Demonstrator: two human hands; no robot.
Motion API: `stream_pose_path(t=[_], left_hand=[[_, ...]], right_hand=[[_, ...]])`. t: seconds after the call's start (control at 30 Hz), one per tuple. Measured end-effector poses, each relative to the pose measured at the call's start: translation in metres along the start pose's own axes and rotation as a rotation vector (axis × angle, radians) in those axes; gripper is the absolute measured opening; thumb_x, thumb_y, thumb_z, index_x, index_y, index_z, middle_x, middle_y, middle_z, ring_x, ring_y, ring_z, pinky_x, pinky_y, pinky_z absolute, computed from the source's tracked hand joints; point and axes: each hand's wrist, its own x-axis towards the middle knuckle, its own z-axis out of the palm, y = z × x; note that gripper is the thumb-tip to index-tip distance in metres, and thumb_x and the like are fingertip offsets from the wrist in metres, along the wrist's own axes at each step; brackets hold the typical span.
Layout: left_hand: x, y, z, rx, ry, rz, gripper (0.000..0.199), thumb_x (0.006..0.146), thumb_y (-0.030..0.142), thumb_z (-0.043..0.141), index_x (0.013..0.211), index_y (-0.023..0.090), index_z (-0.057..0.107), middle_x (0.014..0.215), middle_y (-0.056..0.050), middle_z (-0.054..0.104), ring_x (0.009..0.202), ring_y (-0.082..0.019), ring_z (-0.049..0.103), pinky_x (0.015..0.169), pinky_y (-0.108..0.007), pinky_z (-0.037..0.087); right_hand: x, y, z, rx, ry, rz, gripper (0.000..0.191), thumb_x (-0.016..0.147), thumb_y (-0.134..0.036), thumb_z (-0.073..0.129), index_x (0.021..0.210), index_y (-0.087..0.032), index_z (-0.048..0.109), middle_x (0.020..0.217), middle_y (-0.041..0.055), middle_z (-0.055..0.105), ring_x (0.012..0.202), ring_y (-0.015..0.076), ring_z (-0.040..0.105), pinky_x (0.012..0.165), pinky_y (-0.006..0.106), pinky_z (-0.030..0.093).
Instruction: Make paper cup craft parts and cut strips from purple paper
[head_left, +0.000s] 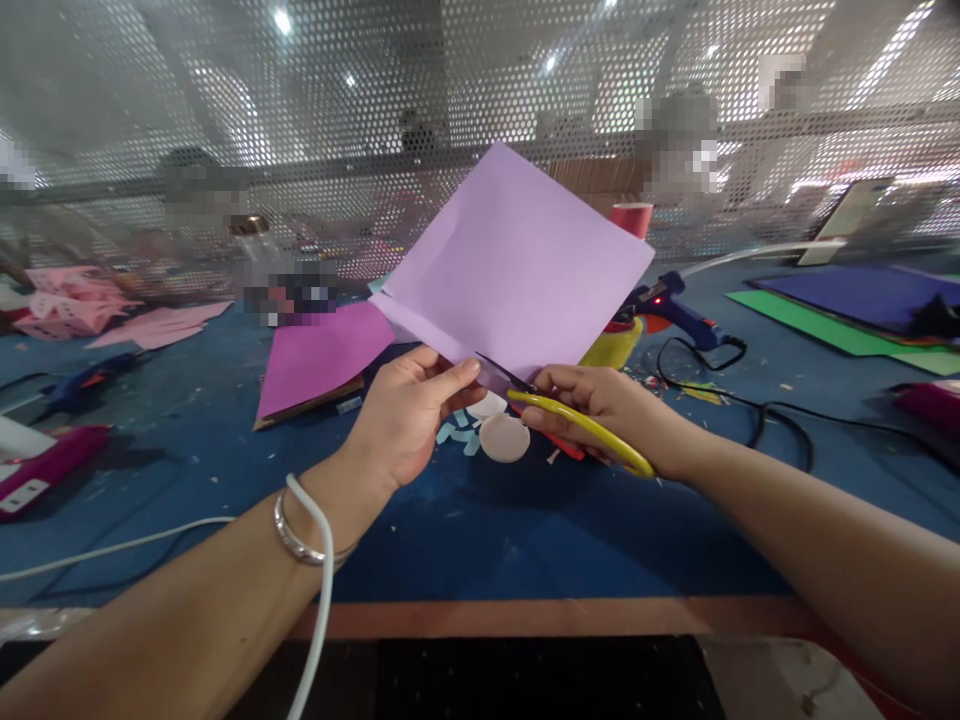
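A light purple sheet of paper [517, 260] is raised above the blue table, one corner pointing up. My left hand [412, 410] pinches its lower edge between thumb and fingers. In my right hand [600, 400] are scissors with yellow handles [592, 428], their dark blades lying at the sheet's lower edge, close to my left fingertips. Below the sheet, white paper circles [505, 438] and light blue scraps [459, 434] lie on the table. Part of the scissors is covered by my fingers.
Magenta paper [322, 355] lies behind my left hand. A blue glue gun [679, 312] with a black cable stands at the right, near blue and green sheets [817, 318]. Pink paper pieces [75, 300] are at the far left. A white cable [322, 600] crosses my left wrist.
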Motion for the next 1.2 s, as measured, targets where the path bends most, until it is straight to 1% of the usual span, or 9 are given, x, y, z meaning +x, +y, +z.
stream_pose_path(t=[0.23, 0.43, 0.6, 0.7, 0.8, 0.9, 1.0, 1.1, 1.2], left_hand=[[0.0003, -0.0013, -0.0012, 0.031, -0.032, -0.004, 0.012, 0.067, 0.019, 0.086, 0.073, 0.015, 0.076, 0.078, -0.004, 0.073, 0.075, -0.014, 0.067, 0.073, -0.027, 0.057], [0.0012, -0.0024, -0.0009, 0.026, -0.024, -0.010, 0.014, 0.066, 0.020, 0.088, 0.071, 0.015, 0.075, 0.078, -0.004, 0.074, 0.075, -0.015, 0.067, 0.075, -0.030, 0.057], [0.0012, -0.0022, -0.0008, 0.040, -0.041, -0.016, 0.014, 0.067, 0.020, 0.087, 0.074, 0.014, 0.077, 0.078, -0.003, 0.073, 0.075, -0.013, 0.067, 0.072, -0.025, 0.057], [0.0013, -0.0029, -0.0015, 0.072, -0.056, 0.014, 0.014, 0.068, 0.022, 0.087, 0.075, 0.014, 0.077, 0.077, -0.002, 0.073, 0.076, -0.012, 0.067, 0.071, -0.022, 0.057], [0.0015, -0.0037, -0.0017, 0.078, -0.052, 0.036, 0.015, 0.068, 0.022, 0.087, 0.074, 0.015, 0.076, 0.077, -0.002, 0.073, 0.075, -0.011, 0.066, 0.071, -0.021, 0.057], [0.0010, -0.0044, -0.0006, 0.077, -0.055, 0.011, 0.016, 0.066, 0.021, 0.087, 0.071, 0.014, 0.075, 0.074, -0.001, 0.072, 0.071, -0.011, 0.066, 0.070, -0.022, 0.057], [-0.0002, -0.0049, 0.0011, 0.081, -0.068, -0.025, 0.018, 0.064, 0.021, 0.088, 0.072, 0.013, 0.074, 0.073, -0.002, 0.072, 0.070, -0.011, 0.066, 0.070, -0.023, 0.057], [-0.0007, -0.0053, 0.0019, 0.071, -0.071, -0.043, 0.017, 0.066, 0.020, 0.087, 0.073, 0.012, 0.074, 0.074, -0.002, 0.073, 0.070, -0.011, 0.066, 0.070, -0.023, 0.057], [-0.0004, -0.0044, 0.0015, 0.066, -0.075, -0.056, 0.016, 0.068, 0.018, 0.086, 0.076, 0.012, 0.074, 0.077, -0.003, 0.074, 0.071, -0.011, 0.067, 0.071, -0.022, 0.057]], right_hand=[[0.0013, 0.0021, 0.0020, -0.017, 0.017, -0.039, 0.036, 0.088, -0.052, 0.070, 0.080, -0.023, 0.051, 0.058, -0.0084, 0.048, 0.047, 0.0066, 0.041, 0.043, 0.023, 0.033], [0.0015, 0.0021, 0.0003, -0.125, 0.055, -0.069, 0.034, 0.088, -0.049, 0.071, 0.079, -0.022, 0.053, 0.057, -0.0071, 0.050, 0.049, 0.0075, 0.043, 0.044, 0.023, 0.030], [0.0023, 0.0033, 0.0004, -0.148, 0.066, -0.098, 0.033, 0.090, -0.047, 0.069, 0.078, -0.022, 0.052, 0.055, -0.0076, 0.050, 0.047, 0.0067, 0.042, 0.044, 0.023, 0.028], [0.0022, 0.0035, 0.0011, -0.156, 0.075, -0.098, 0.031, 0.090, -0.044, 0.070, 0.078, -0.021, 0.053, 0.053, -0.0082, 0.050, 0.044, 0.0058, 0.041, 0.043, 0.023, 0.028], [0.0022, 0.0023, 0.0015, -0.135, 0.068, -0.079, 0.032, 0.090, -0.046, 0.069, 0.078, -0.021, 0.052, 0.052, -0.0088, 0.050, 0.042, 0.0050, 0.040, 0.042, 0.022, 0.028], [0.0029, 0.0015, 0.0016, -0.091, 0.039, -0.066, 0.033, 0.090, -0.048, 0.068, 0.079, -0.022, 0.051, 0.052, -0.0096, 0.050, 0.041, 0.0047, 0.041, 0.043, 0.022, 0.031], [0.0036, 0.0024, 0.0013, -0.073, 0.014, -0.074, 0.031, 0.090, -0.047, 0.068, 0.081, -0.022, 0.052, 0.052, -0.0104, 0.050, 0.040, 0.0046, 0.041, 0.043, 0.022, 0.033], [0.0035, 0.0037, 0.0013, -0.101, 0.030, -0.083, 0.032, 0.090, -0.047, 0.068, 0.079, -0.022, 0.052, 0.052, -0.0097, 0.050, 0.041, 0.0049, 0.041, 0.043, 0.022, 0.032], [0.0026, 0.0036, 0.0015, -0.129, 0.060, -0.081, 0.034, 0.088, -0.048, 0.070, 0.077, -0.021, 0.052, 0.053, -0.0079, 0.051, 0.044, 0.0062, 0.044, 0.043, 0.023, 0.031]])
